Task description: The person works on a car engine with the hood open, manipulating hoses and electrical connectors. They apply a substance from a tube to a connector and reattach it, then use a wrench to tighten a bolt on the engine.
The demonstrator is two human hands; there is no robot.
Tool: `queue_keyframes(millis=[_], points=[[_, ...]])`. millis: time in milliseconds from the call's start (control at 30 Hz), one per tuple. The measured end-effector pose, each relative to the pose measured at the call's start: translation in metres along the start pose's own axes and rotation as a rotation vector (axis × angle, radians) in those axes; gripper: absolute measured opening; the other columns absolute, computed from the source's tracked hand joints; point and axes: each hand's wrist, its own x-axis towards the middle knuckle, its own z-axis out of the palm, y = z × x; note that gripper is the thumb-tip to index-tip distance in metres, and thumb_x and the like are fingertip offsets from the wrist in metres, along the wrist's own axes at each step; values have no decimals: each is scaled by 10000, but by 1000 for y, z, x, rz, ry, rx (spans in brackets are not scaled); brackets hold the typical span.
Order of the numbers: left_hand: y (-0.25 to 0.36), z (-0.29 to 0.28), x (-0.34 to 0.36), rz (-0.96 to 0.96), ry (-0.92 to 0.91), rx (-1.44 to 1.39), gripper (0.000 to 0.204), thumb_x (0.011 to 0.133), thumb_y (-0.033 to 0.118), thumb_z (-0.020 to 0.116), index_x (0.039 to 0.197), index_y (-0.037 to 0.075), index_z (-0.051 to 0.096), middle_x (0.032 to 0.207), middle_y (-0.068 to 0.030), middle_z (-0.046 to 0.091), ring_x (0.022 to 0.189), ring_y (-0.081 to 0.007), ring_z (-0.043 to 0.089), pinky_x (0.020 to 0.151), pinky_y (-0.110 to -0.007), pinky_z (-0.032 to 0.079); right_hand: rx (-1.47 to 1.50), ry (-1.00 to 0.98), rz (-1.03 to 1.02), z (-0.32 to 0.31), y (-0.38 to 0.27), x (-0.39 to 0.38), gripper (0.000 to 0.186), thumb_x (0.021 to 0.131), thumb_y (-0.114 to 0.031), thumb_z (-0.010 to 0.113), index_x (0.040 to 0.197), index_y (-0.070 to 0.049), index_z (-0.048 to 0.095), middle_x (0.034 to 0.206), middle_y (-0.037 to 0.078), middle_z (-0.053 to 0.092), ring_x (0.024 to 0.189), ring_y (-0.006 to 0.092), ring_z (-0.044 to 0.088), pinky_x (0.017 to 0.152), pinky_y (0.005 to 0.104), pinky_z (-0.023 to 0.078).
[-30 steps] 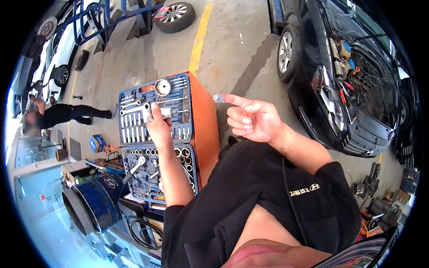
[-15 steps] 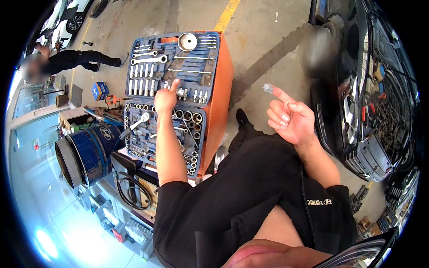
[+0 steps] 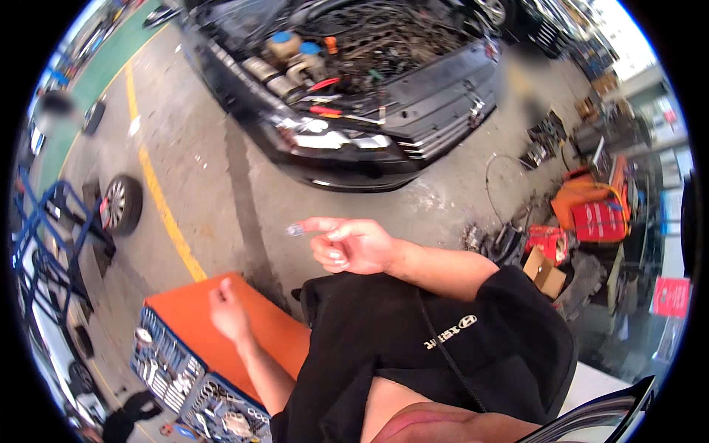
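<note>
My right hand (image 3: 356,245) is raised in front of my chest. Its index finger is stretched out, and the other fingers are loosely curled. A small crumpled piece of clear plastic (image 3: 297,229) sits on that fingertip, not gripped between fingers. Lower left, my left hand (image 3: 230,313) is smeared by motion in front of the orange cabinet (image 3: 193,308); its fingers are unclear, and I make out no tool in it. On the cabinet, beyond my left forearm, lies the opened blue socket and wrench set (image 3: 204,378), partly cut off by the dark rim.
A black car (image 3: 436,111) stands ahead with its engine bay exposed; pliers with red handles (image 3: 325,111) lie at its front edge. A loose wheel (image 3: 122,204) and a blue metal frame (image 3: 55,236) are at left. Red cases (image 3: 598,221) and a cardboard box (image 3: 545,275) lie at right.
My view has swung right, from the tool set toward the car. My left hand has come away from the tools. My right hand keeps its pose with the plastic on the fingertip.
</note>
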Motion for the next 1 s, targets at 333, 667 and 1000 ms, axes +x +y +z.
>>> queue_keyframes(millis=[333, 667, 1000], points=[[295, 169, -115, 622, -668, -77, 337, 1000, 417, 685, 1026, 82, 705, 966, -127, 770, 899, -374, 739, 800, -493, 568, 21, 264, -555, -48, -135, -239, 549, 1012, -240, 511, 1544, -104, 525, 779, 23, 483, 723, 142, 429, 648, 266, 374], [508, 311, -95, 704, -611, -578, 179, 958, 151, 757, 1009, 16, 651, 1186, -156, 694, 1051, -338, 693, 876, -416, 571, -26, 472, -628, -135, -320, -303, 586, 993, -260, 528, 1551, -83, 512, 776, 15, 467, 710, 129, 415, 636, 254, 366], [764, 516, 14, 524, -596, -333, 470, 1024, 300, 637, 1353, -33, 596, 1459, -243, 573, 1372, -402, 544, 1169, -463, 434, -89, 619, -469, -204, -575, -296, 566, 966, -259, 581, 1505, -87, 557, 753, 36, 481, 693, 159, 449, 636, 282, 378]])
